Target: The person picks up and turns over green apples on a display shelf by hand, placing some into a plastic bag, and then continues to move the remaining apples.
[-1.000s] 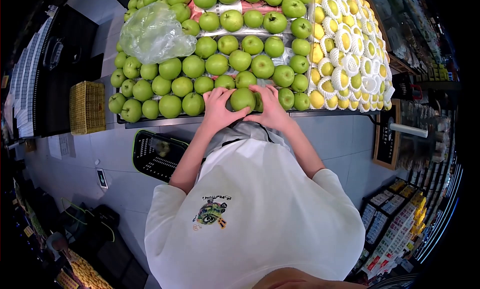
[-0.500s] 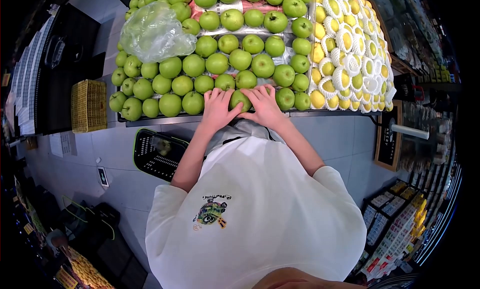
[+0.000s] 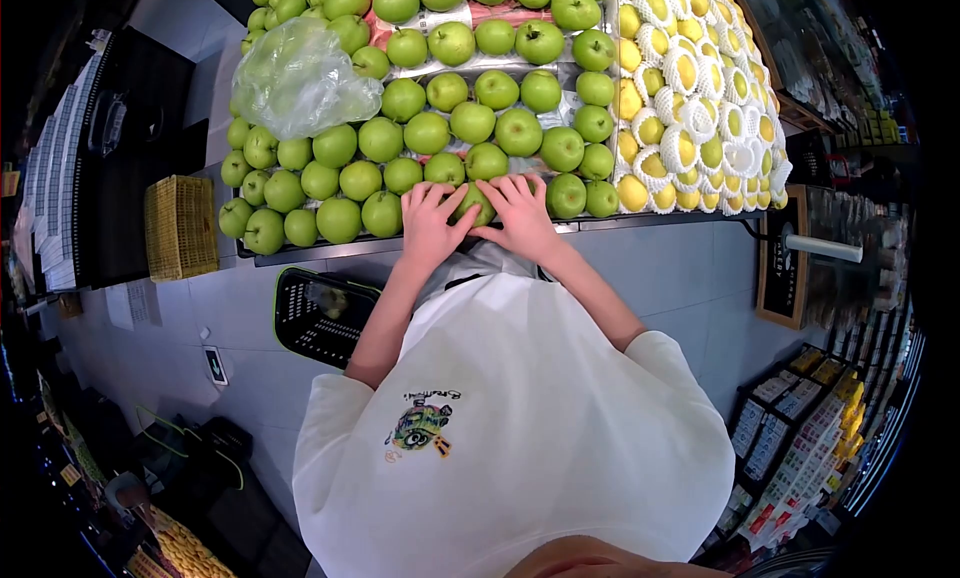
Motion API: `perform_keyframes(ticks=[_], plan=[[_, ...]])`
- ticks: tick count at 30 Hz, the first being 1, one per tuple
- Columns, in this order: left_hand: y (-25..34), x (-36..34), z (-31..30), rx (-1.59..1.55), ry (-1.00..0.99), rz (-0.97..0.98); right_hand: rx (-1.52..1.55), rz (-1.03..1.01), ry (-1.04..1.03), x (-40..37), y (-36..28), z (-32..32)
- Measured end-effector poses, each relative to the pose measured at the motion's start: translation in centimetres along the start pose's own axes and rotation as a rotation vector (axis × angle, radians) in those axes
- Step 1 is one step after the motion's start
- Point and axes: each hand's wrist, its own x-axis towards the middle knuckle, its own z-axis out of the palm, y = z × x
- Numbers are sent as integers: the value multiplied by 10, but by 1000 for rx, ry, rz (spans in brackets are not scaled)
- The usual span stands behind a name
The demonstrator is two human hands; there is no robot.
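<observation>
Green apple (image 3: 474,207) at the front edge of the fruit display (image 3: 350,246) is enclosed between both hands (image 3: 430,223), thumbs nearly together on its near side.

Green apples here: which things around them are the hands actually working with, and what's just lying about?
In use:
- left hand
- right hand
- green apple between them

Apparently just lying about:
- clear plastic bag
- netted yellow fruit
- wicker basket
- black basket
</observation>
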Motion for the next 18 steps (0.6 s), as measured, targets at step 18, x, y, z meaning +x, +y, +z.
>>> perform_keyframes(ticks=[18], plan=[[-34, 130, 36, 213, -341, 167, 330, 103, 40, -3, 18, -22]])
